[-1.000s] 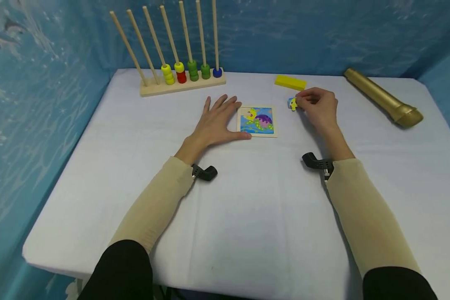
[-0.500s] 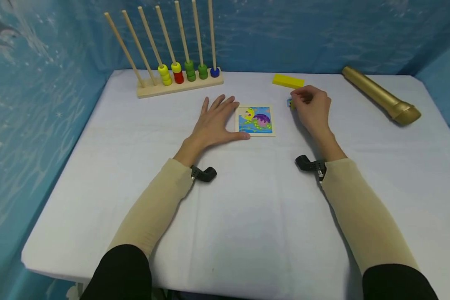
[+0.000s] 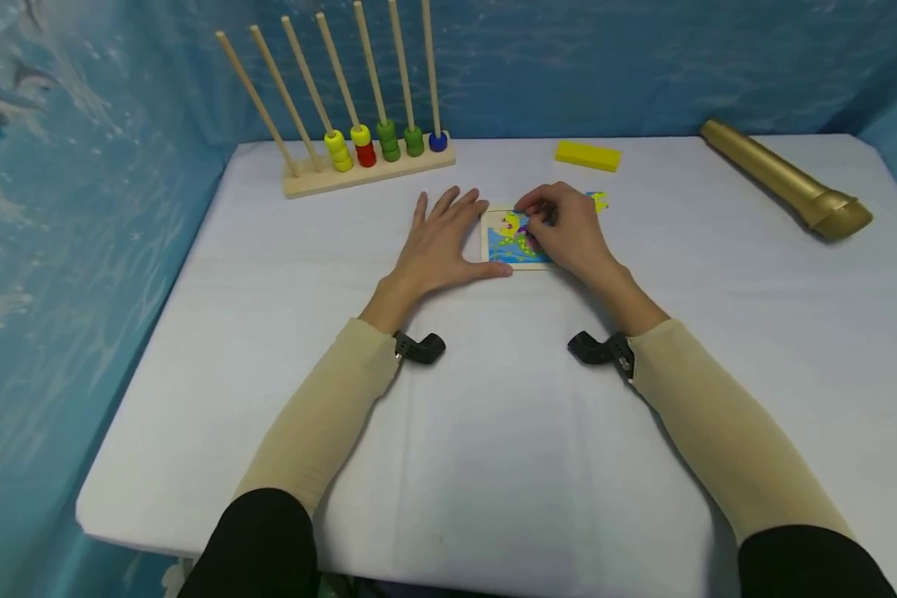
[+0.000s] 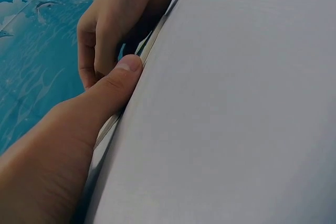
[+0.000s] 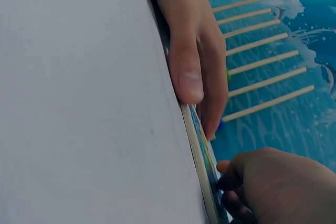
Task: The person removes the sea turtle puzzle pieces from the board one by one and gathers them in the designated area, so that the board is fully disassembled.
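Observation:
A square picture puzzle [image 3: 503,252] in a pale wooden frame lies on the table, showing a yellow and purple sea creature on blue. My left hand [image 3: 439,245] is spread at its left side, thumb along the near edge and index fingertip at the far left corner. In the left wrist view the left thumb [image 4: 128,65] rests on the frame's edge. My right hand [image 3: 566,226] is over the puzzle's right half with bent fingers, the fingertips at the picture; I cannot tell whether they pinch a piece. A small blue and yellow puzzle piece [image 3: 598,201] lies just beyond the right hand.
A yellow block [image 3: 587,155] lies near the table's far edge. To its right is a gold microphone-shaped object [image 3: 788,180]. A wooden peg stand [image 3: 374,170] with coloured beads stands at the back left. The white table [image 3: 486,432] extends towards me.
My right hand has let go of the small blue and yellow piece, leaving it on the table, and has moved left onto the puzzle. The left hand keeps its place at the frame.

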Motion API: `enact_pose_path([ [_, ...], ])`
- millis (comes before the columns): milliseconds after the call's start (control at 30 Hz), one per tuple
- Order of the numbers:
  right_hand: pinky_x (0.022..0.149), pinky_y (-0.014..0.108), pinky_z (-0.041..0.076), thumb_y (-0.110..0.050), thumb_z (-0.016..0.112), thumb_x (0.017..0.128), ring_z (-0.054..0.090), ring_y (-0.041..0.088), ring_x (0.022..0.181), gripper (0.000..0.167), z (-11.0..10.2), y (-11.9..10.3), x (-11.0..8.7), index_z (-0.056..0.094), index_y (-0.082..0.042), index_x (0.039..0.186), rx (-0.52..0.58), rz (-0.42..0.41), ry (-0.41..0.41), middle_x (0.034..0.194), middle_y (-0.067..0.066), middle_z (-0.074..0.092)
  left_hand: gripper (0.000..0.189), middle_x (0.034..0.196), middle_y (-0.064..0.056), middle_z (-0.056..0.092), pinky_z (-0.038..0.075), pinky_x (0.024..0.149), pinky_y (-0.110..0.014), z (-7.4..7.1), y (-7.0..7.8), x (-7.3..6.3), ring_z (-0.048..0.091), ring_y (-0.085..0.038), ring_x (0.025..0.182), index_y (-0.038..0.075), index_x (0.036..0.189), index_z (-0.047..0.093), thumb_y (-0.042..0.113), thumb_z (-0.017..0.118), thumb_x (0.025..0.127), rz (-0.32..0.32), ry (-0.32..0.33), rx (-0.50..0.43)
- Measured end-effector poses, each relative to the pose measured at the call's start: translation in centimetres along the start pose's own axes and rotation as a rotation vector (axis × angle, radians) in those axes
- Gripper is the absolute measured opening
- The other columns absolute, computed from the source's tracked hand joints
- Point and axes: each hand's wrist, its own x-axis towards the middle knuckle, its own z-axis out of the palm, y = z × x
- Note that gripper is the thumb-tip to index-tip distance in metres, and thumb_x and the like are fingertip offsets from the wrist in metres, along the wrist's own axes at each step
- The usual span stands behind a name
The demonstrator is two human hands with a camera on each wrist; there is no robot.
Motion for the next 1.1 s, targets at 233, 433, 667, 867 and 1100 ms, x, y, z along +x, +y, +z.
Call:
enact_pose_path([
  [233,0.087,0.038,0.042,0.005,0.054,0.094,0.056,0.029,0.092,0.031,0.1,-0.1,0.4,0.076,-0.002,0.114,-0.024,-0.038,-0.067,0.107,0.017,0.063,0.111,0.176,0.007,0.022,-0.012,0.131,-0.055,0.5,0.6,0.6,0.006,-0.019,0.166,0.027,0.166,0.034,0.090,0.060,0.079,0.007,0.012,-0.002],
  [433,0.088,0.042,0.037,0.003,0.052,0.095,0.047,0.034,0.099,0.029,0.3,-0.1,0.7,0.075,0.000,0.113,-0.099,-0.032,-0.102,0.106,0.019,0.057,0.112,0.176,0.007,0.021,-0.012,0.131,-0.056,0.8,0.7,0.7,0.006,-0.019,0.166,0.027,0.166,0.033,0.091,0.060,0.078,0.009,0.011,-0.003],
  [667,0.094,0.047,0.036,-0.001,0.055,0.095,0.042,0.039,0.109,0.026,1.1,-0.3,0.7,0.075,0.001,0.112,-0.120,-0.058,-0.093,0.116,0.021,0.053,0.111,0.176,0.008,0.021,-0.011,0.131,-0.057,0.6,0.2,0.3,0.006,-0.019,0.165,0.028,0.166,0.034,0.091,0.059,0.079,0.003,0.003,0.008],
  [867,0.100,0.048,0.038,-0.005,0.060,0.097,0.045,0.038,0.114,0.021,1.6,-0.5,0.9,0.074,-0.001,0.112,-0.097,-0.053,-0.068,0.120,0.020,0.057,0.111,0.176,0.007,0.023,-0.011,0.131,-0.057,0.0,-0.2,0.2,0.006,-0.018,0.165,0.028,0.166,0.035,0.091,0.060,0.078,0.006,0.004,0.015],
  [1100,0.103,0.042,0.045,-0.003,0.064,0.096,0.055,0.030,0.111,0.027,0.6,-0.4,0.7,0.069,-0.004,0.123,-0.004,-0.026,-0.072,0.123,0.016,0.062,0.111,0.176,0.006,0.023,-0.012,0.131,-0.056,-0.1,-0.2,0.1,0.006,-0.019,0.165,0.027,0.166,0.035,0.090,0.061,0.079,0.007,0.008,-0.003],
])
